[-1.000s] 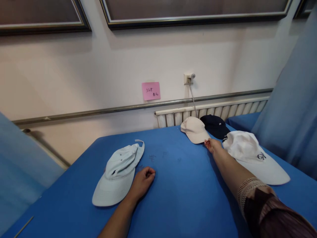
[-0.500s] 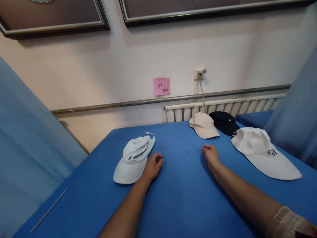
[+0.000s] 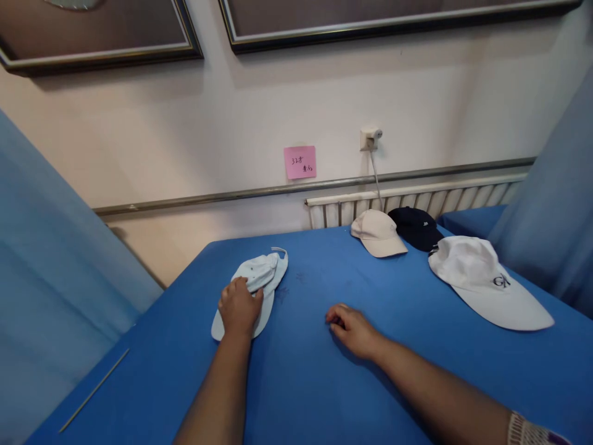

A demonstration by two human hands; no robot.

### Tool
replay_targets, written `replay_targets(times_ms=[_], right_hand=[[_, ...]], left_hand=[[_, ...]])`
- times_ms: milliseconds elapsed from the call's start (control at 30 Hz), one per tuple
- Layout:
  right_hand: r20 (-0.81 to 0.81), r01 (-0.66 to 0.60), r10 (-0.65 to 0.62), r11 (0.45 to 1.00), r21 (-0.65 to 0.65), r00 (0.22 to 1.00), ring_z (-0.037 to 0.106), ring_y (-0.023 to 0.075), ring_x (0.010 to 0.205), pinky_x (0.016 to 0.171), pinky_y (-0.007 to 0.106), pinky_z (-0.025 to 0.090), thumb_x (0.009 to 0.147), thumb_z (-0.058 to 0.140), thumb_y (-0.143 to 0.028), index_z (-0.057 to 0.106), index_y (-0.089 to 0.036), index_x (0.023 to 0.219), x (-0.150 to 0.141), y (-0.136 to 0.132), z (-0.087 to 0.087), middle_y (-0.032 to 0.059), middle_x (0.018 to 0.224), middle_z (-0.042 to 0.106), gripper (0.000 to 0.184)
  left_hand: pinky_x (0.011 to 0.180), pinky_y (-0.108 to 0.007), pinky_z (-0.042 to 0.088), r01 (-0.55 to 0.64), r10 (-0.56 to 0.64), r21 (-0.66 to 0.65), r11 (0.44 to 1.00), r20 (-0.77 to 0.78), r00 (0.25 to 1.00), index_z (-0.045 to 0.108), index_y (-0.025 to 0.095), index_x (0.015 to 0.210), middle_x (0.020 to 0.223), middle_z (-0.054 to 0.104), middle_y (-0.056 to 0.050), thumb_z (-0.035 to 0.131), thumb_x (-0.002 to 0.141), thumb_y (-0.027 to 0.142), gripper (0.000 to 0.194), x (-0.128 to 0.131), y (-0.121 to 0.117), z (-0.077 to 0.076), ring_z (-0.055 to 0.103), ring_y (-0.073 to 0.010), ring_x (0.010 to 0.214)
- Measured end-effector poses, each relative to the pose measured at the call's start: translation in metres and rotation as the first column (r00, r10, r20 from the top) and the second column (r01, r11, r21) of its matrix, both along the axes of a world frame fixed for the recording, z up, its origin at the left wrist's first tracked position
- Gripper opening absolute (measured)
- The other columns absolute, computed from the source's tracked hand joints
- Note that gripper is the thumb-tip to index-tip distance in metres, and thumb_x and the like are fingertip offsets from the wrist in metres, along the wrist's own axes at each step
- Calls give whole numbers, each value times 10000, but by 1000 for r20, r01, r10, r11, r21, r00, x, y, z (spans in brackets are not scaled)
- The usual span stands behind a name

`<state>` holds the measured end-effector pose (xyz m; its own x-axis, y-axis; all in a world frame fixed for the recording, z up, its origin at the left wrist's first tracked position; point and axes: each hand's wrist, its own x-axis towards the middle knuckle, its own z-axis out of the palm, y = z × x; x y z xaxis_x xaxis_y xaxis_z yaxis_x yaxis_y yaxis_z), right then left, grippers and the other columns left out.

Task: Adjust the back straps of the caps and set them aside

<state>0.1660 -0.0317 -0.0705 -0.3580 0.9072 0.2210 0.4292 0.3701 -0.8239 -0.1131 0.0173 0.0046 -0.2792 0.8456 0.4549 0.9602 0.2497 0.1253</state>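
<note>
A light blue baseball cap (image 3: 270, 278) lies at the left of the blue-covered table, its strap sticking up at the back. My left hand (image 3: 239, 304) rests over its crown and brim, fingers and thumb bent onto the fabric and hiding part of the front. To the right, my right hand (image 3: 353, 329) hovers low over or touches the table surface, fingers loosely curled in with nothing visible in them. It is apart from every cap.
A beige cap (image 3: 377, 232) and a navy cap (image 3: 416, 227) sit at the back right. Nearer lies a white long-brimmed cap (image 3: 477, 275). A thin stick (image 3: 95, 390) lies at the left edge. Behind are a radiator (image 3: 417, 199), a rail (image 3: 222, 196) and blue curtains (image 3: 60, 278).
My left hand has moved left from beside the light blue cap onto it. My right hand has come left and nearer to me, away from the caps on the right.
</note>
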Motion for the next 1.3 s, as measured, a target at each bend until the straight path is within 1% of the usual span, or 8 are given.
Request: replay_targets(times_ms=[133, 267, 400, 567, 700, 933, 1133, 1300], right_hand=[[-122, -26, 16, 996, -82, 992, 612, 142, 810, 759, 268, 485, 791, 534, -87, 623, -205, 895, 5, 9, -8, 23, 888, 639, 181], [-209, -3, -30, 988, -154, 977, 612, 139, 767, 728, 268, 488, 798, 531, -134, 625, -206, 880, 2, 12, -16, 13, 834, 654, 143], [-329, 168, -231, 963, -209, 915, 596, 143, 690, 663, 270, 480, 783, 538, -224, 620, -206, 891, 8, 24, -20, 5, 765, 650, 137], [-524, 475, -574, 818, -325, 630, 617, 174, 730, 633, 280, 481, 715, 592, -318, 614, -198, 958, 52, 48, -3, 37, 821, 667, 272], [-556, 570, -732, 669, -477, 394, 638, 188, 813, 650, 268, 488, 675, 600, -306, 608, -197, 928, 90, 61, 10, 52, 881, 674, 276], [-458, 374, -632, 757, -535, 625, 661, 225, 798, 657, 305, 485, 710, 666, -406, 670, -170, 748, 77, 54, 12, 99, 849, 708, 238], [-578, -24, -190, 939, -342, 794, 638, 223, 962, 876, 351, 471, 673, 749, -478, 659, -197, 954, 50, 38, 23, 79, 1012, 707, 407], [-547, 272, -335, 942, -197, 767, 640, 197, 854, 831, 346, 499, 702, 682, -459, 591, -202, 826, 50, 54, 12, 55, 896, 698, 299]], left_hand=[[831, -413, 440, 7, -7, -66, 998, 5, 1000, 654, 159, 1082, 988, 689, -149, 444, 860, 230, 314, -5, 4, 3, 598, -325, 991], [837, -394, 435, 46, -51, 171, 984, 26, 998, 649, 162, 1081, 1015, 688, -131, 431, 864, 174, 308, -7, 2, 11, 595, -292, 972], [936, -417, 392, 248, -215, 587, 771, -128, 968, 684, 189, 951, 1061, 653, -102, 545, 840, 188, 179, 0, -9, 21, 555, -261, 1013], [840, -338, 464, 456, -449, 749, 482, -236, 862, 700, 226, 967, 1058, 569, -76, 612, 804, 113, 217, 28, -24, 20, 547, -199, 964], [852, -328, 498, 592, -659, 629, 504, -163, 734, 678, 218, 1024, 1099, 555, -78, 570, 853, 118, 226, 51, -17, 2, 564, -179, 967], [871, -333, 523, 715, -787, 465, 523, -59, 614, 668, 204, 1014, 1052, 611, -76, 528, 901, 162, 185, 74, 6, -31, 598, -178, 984], [887, -335, 523, 749, -842, 500, 435, -68, 535, 659, 207, 1053, 1106, 606, -79, 537, 900, 174, 198, 95, 26, -13, 609, -165, 994], [941, -388, 490, 784, -844, 434, 444, -92, 529, 667, 218, 1097, 1194, 603, -88, 537, 895, 226, 241, 114, 64, 17, 567, -208, 1087]])
